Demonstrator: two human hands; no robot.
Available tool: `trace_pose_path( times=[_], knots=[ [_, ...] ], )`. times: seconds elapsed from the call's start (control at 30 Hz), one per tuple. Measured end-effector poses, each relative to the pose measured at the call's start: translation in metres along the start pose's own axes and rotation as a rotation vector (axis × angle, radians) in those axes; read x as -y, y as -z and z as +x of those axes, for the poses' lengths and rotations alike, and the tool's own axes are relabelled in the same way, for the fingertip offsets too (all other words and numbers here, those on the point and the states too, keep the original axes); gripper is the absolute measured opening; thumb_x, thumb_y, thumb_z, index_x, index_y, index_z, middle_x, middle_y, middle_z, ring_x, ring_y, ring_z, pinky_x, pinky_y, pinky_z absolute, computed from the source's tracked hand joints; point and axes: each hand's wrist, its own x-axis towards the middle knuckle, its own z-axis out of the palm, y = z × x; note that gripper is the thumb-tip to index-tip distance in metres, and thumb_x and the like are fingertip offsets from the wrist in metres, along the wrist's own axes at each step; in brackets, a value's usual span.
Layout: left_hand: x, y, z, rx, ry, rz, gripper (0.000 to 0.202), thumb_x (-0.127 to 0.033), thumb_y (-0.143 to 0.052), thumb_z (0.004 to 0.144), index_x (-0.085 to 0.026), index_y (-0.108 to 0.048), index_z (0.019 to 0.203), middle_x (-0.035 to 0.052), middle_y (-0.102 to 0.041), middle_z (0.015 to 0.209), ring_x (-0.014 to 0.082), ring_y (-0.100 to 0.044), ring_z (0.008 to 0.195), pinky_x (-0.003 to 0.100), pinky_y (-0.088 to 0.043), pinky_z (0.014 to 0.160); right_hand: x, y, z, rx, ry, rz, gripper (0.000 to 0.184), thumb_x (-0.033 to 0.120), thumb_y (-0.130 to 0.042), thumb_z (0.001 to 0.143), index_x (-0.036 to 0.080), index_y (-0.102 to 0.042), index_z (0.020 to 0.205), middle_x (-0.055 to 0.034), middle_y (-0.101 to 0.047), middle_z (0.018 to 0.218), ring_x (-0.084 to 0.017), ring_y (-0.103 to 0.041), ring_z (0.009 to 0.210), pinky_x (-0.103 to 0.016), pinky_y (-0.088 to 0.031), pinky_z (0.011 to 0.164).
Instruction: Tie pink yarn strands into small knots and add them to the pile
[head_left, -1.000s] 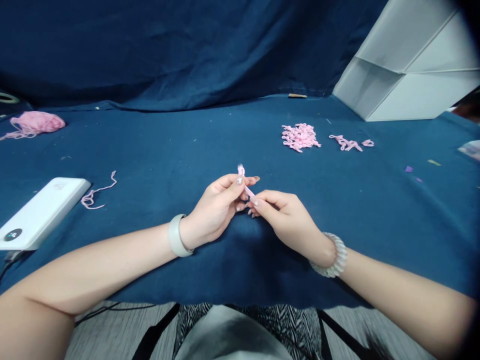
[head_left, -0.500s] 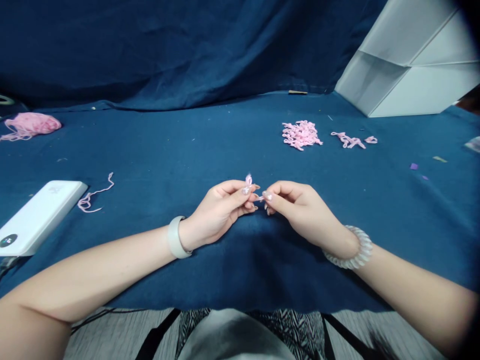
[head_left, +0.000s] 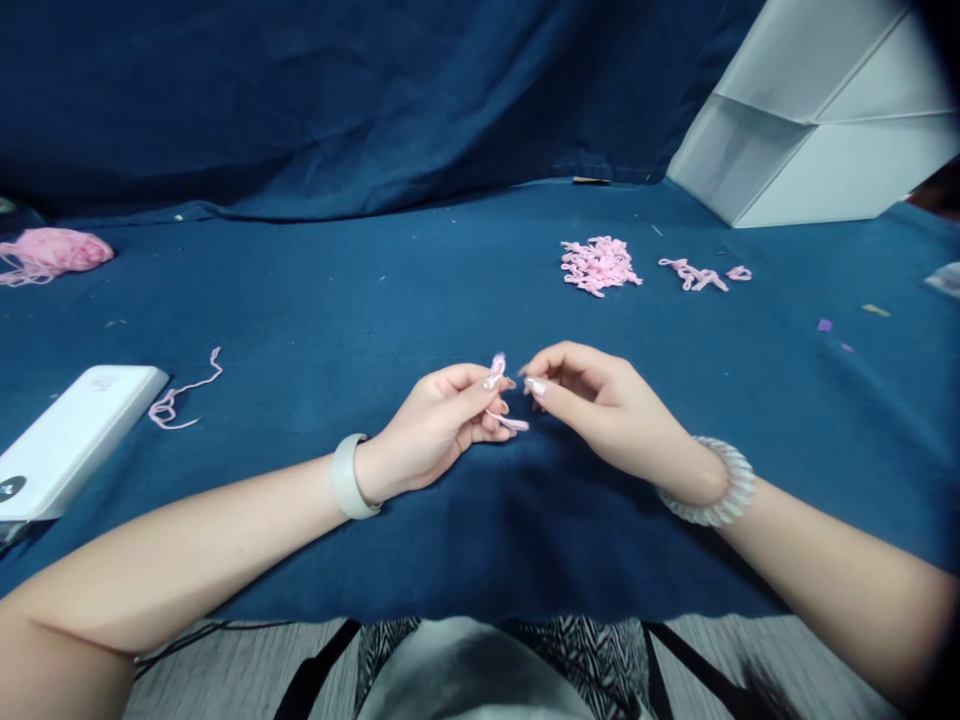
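The pink yarn piece (head_left: 496, 366) was pinched in the left hand (head_left: 431, 430). Around it spread a tabletop (head_left: 300, 300) covered in dark blue cloth. A white folded board (head_left: 817, 160) stood at the far right corner, a white power bank (head_left: 75, 440) lay at the left edge, and a pink yarn ball (head_left: 52, 252) sat at the far left. Toward the far edge lay a pile of yarn loops (head_left: 600, 266), with a few looser pieces (head_left: 694, 276) to its right. A loose yarn strand (head_left: 176, 395) lay beside the power bank. The left grip was closed on the piece between thumb and forefinger, with a fuzzy tuft above it and a tail running out below, toward the right. The right hand (head_left: 607, 400) was nearer that tail, its grip open, empty and just apart from the yarn.
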Motion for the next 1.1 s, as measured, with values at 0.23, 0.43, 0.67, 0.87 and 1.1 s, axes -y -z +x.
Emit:
trace_pose_path(
  times=[0.23, 0.43, 0.67, 0.87, 1.1],
  knots=[
    [0.000, -0.007, -0.004, 0.089, 0.141, 0.203, 0.031, -0.034, -0.080, 0.066, -0.008, -0.064, 0.073, 0.0010, -0.061, 0.060, 0.0069, -0.056, 0.046, 0.019, -0.053, 0.048, 0.001, 0.006, 0.002, 0.191, 0.112, 0.014, 0.025, 0.031, -0.063, 0.085, 0.018, -0.070, 0.104, -0.0051, -0.064, 0.092, -0.013, -0.060, 0.081, -0.026, -0.048, 0.072],
    [0.001, -0.004, -0.004, 0.171, 0.174, 0.230, 0.030, -0.036, -0.075, 0.072, -0.009, -0.063, 0.071, 0.0015, -0.060, 0.061, 0.0074, -0.060, 0.052, 0.019, -0.055, 0.056, 0.004, 0.001, 0.001, 0.079, 0.127, 0.041, 0.014, 0.026, -0.068, 0.079, 0.018, -0.071, 0.068, -0.0021, -0.061, 0.071, -0.010, -0.055, 0.066, -0.024, -0.045, 0.063],
    [0.000, -0.004, -0.003, 0.188, 0.024, 0.460, 0.033, -0.029, -0.070, 0.078, -0.012, -0.056, 0.103, 0.0022, -0.065, 0.072, 0.0054, -0.055, 0.055, 0.013, -0.042, 0.047, 0.002, 0.002, 0.000, -0.162, 0.151, -0.005, 0.015, 0.025, -0.066, 0.081, 0.019, -0.068, 0.067, -0.0022, -0.060, 0.072, -0.011, -0.055, 0.069, -0.026, -0.044, 0.066],
    [0.000, -0.003, -0.012, 0.203, -0.372, 0.768, 0.028, -0.021, -0.058, 0.088, -0.018, -0.051, 0.115, 0.0030, -0.068, 0.082, 0.0092, -0.063, 0.069, 0.019, -0.048, 0.063, 0.002, 0.004, 0.002, -0.218, 0.119, -0.011, 0.018, 0.028, -0.066, 0.082, 0.018, -0.066, 0.067, -0.0023, -0.060, 0.074, -0.012, -0.055, 0.071, -0.027, -0.043, 0.069],
    [-0.014, 0.001, -0.015, 0.390, -0.905, 1.404, 0.034, -0.008, -0.048, 0.087, -0.021, -0.065, 0.114, 0.0054, -0.072, 0.098, 0.0163, -0.065, 0.094, 0.030, -0.044, 0.082, 0.002, 0.003, 0.003, -0.178, 0.054, 0.007, 0.023, 0.032, -0.065, 0.082, 0.017, -0.065, 0.065, -0.0033, -0.061, 0.074, -0.013, -0.056, 0.070, -0.027, -0.044, 0.069]
  ],
)
